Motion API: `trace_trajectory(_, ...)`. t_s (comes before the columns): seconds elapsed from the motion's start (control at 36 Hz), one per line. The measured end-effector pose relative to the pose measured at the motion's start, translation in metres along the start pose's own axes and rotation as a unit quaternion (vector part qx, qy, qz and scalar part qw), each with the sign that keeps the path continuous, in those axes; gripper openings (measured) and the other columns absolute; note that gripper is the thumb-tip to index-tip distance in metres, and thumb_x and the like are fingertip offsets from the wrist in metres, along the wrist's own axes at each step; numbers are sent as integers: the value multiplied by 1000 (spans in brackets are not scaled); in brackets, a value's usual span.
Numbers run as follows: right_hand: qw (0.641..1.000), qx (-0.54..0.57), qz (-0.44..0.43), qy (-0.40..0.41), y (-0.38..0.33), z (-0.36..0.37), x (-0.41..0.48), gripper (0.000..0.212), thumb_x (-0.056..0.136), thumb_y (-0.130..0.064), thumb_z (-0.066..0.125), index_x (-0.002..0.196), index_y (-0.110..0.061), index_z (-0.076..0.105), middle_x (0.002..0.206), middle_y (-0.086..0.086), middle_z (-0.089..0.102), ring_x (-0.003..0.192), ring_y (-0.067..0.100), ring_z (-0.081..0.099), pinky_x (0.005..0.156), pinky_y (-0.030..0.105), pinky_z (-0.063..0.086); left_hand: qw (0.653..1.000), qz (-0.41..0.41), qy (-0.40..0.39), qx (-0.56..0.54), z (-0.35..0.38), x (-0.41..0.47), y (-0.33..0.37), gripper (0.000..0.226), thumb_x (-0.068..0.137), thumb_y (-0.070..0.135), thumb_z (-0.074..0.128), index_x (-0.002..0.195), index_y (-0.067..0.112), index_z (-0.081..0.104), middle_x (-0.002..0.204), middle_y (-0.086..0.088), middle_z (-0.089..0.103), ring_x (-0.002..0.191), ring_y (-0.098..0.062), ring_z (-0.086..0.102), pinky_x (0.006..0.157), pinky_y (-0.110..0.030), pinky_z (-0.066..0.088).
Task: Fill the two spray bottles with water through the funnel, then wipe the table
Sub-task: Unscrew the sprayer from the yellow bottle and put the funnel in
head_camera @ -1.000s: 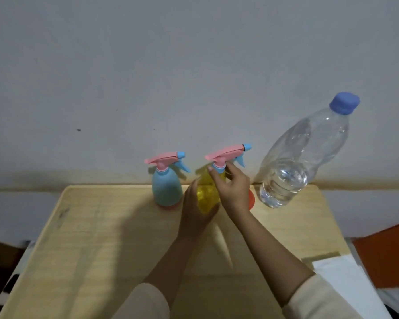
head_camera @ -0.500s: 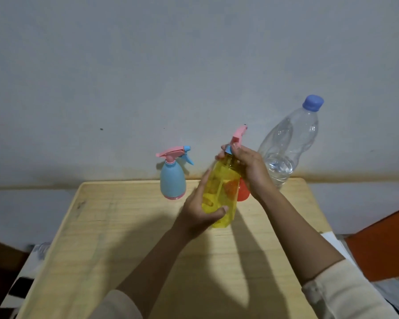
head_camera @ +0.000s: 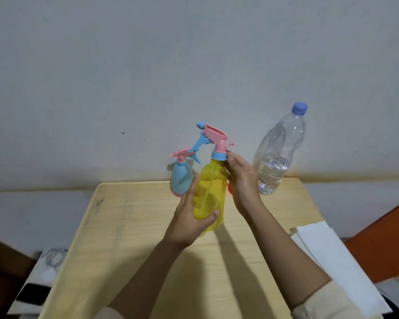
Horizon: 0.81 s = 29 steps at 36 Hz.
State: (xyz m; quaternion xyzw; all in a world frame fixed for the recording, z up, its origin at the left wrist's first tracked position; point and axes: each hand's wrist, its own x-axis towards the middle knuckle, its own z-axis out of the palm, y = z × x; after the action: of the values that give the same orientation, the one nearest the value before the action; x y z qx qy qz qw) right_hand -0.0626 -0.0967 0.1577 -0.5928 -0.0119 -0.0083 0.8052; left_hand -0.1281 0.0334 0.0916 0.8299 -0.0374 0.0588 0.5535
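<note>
My left hand (head_camera: 189, 217) grips the body of the yellow spray bottle (head_camera: 211, 192) and holds it just above the wooden table (head_camera: 124, 226). Its pink and blue spray head (head_camera: 213, 139) points left. My right hand (head_camera: 242, 180) sits against the bottle's right side, its fingers fairly straight and their tips touching the blue collar. The light blue spray bottle (head_camera: 181, 178) stands at the back of the table. A sliver of the red funnel (head_camera: 229, 188) shows behind my right hand. The clear water bottle (head_camera: 274, 162), capped and partly filled, stands at the back right.
A stack of white sheets (head_camera: 332, 261) lies at the table's right edge, with an orange surface (head_camera: 382, 238) beyond it. The grey wall runs directly behind the table. White cables and dark items lie on the floor at the left (head_camera: 48, 261).
The yellow bottle came off the table and towards me. Its spray head swung round from pointing right to pointing left. My right hand moved from the head down to the collar.
</note>
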Motion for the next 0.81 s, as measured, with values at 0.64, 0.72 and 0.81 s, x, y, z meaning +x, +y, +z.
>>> trace_trajectory(0.64, 997, -23, -52, 61, 6, 37, -50, 17, 83, -13, 70, 97, -10, 60, 85, -2, 68, 74, -2, 64, 67, 14, 47, 1000, 11, -11, 1, -23, -39, 3, 90, 79, 36, 72, 144, 53, 12, 149, 24, 24, 135, 6, 26, 103, -19, 31)
trace_trajectory(0.72, 998, -30, -52, 22, 3, 41, -53, 15, 87, -17, 65, 100, -8, 65, 83, -5, 68, 73, -3, 62, 68, 15, 48, 1000, 5, -4, -12, -27, -42, 3, 91, 73, 45, 70, 143, 54, 13, 149, 18, 30, 136, 0, 32, 108, -29, 36)
trace_trajectory(0.81, 998, -24, -62, 3, -5, 43, -54, 19, 90, -19, 60, 104, -7, 65, 87, -6, 67, 74, -6, 63, 65, 10, 48, 1000, -4, -13, -16, -35, -45, 0, 90, 69, 53, 68, 141, 58, 13, 145, 10, 39, 132, -10, 41, 107, -42, 41)
